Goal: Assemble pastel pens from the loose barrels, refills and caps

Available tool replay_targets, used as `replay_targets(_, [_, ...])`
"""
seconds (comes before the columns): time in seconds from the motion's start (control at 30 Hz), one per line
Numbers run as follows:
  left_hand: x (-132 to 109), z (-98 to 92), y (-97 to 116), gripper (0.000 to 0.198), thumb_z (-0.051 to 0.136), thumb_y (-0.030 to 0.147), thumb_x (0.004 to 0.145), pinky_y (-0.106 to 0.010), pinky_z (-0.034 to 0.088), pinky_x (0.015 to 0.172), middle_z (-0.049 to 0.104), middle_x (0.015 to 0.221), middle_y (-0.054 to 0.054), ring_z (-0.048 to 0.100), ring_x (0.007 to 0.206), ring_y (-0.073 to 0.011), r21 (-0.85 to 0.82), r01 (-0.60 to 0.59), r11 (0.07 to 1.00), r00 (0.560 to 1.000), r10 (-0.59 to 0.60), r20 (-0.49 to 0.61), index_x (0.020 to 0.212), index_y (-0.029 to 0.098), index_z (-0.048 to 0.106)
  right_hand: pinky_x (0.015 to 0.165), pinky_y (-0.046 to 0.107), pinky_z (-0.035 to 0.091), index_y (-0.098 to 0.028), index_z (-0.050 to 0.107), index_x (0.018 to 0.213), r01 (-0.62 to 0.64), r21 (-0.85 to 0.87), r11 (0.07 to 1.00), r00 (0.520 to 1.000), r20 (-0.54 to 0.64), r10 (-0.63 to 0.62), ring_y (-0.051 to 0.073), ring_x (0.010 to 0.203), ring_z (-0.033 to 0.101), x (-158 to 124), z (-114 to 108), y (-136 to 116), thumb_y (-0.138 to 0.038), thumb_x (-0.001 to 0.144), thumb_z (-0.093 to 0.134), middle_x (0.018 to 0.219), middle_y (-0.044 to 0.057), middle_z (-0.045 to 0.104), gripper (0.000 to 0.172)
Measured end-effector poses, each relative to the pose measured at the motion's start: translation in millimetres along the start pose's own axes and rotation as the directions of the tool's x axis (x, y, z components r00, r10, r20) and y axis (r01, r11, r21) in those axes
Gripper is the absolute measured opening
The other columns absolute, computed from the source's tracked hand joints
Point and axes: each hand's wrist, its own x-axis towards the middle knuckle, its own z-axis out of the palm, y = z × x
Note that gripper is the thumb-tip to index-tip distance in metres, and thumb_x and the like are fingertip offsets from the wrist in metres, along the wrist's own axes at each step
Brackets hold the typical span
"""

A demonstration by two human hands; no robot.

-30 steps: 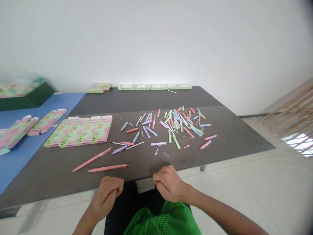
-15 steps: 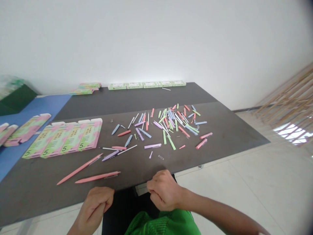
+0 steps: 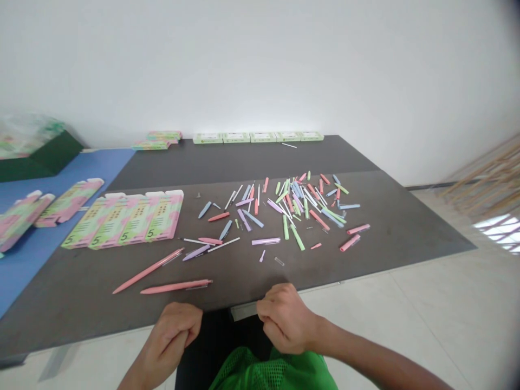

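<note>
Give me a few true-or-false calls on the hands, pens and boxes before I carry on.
1. The left hand and right hand are curled at the near edge of the table. True.
2. The left hand lifts a pink pen. False: the two long pink pens lie on the table.
3. Four boxes marked 5 lie left of the loose pen parts. True.
4. The dark green container stands right of the pen parts. False: the container is on the blue surface, far left.

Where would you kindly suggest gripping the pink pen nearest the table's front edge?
Probably pinch the pink pen at mid-length, from above, with the left hand: it lies flat and slim, unobstructed there, with its clip toward the right end.
</note>
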Motion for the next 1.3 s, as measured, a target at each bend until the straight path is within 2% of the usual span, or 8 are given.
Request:
replay_targets(0.3, [-3, 1.7, 0, 0.033, 0.026, 0.009, 0.099, -0.031, 0.030, 0.060, 0.040, 0.056, 0.003, 0.043, 0.053, -0.0137, 0.013, 0.015, 1.000, 1.000, -0.015, 0.023, 0.068, 0.022, 0.030, 0.059, 0.034, 0.022, -0.023, 0.035, 0.069, -0.017, -0.056, 0.998, 0.997, 0.070, 0.021, 0.016, 0.053, 0.037, -1, 0, 0, -0.023, 0.073, 0.048, 0.057, -0.001, 0.048, 0.014])
replay_targets(0.5, [1, 0.2, 5, 0.033, 0.029, 0.006, 0.097, -0.029, 0.032, 0.060, 0.041, 0.055, 0.003, 0.044, 0.051, -0.0127, 0.032, 0.004, 0.999, 1.000, -0.004, -0.018, 0.067, 0.021, 0.032, 0.060, 0.036, 0.021, -0.023, 0.033, 0.069, -0.014, -0.026, 1.000, 0.998, 0.055, 0.015, 0.016, 0.053, 0.033, -1, 1, 0, -0.023, 0.072, 0.049, 0.056, -0.002, 0.046, 0.016])
replay_targets(0.87, [4, -0.3, 10, 0.033, 0.030, 0.004, 0.094, -0.028, 0.036, 0.061, 0.045, 0.055, 0.003, 0.047, 0.052, -0.0122, 0.061, 0.018, 0.998, 1.000, -0.016, -0.027, 0.066, 0.021, 0.035, 0.060, 0.035, 0.022, -0.023, 0.035, 0.070, -0.012, -0.033, 0.999, 0.997, 0.073, 0.015, 0.016, 0.053, 0.033, -3, 0, 2, -0.022, 0.073, 0.048, 0.057, -0.002, 0.045, 0.014])
replay_targets(1.3, [4, 0.1, 10, 0.033, 0.031, 0.005, 0.094, -0.028, 0.036, 0.061, 0.044, 0.055, 0.004, 0.046, 0.052, -0.0117, 0.057, 0.016, 0.998, 1.000, -0.015, -0.027, 0.065, 0.020, 0.035, 0.059, 0.035, 0.025, -0.023, 0.043, 0.069, 0.011, -0.103, 0.995, 0.994, 0.107, 0.000, 0.017, 0.053, 0.042, -2, -1, 1, -0.022, 0.073, 0.048, 0.058, 0.000, 0.052, 0.007])
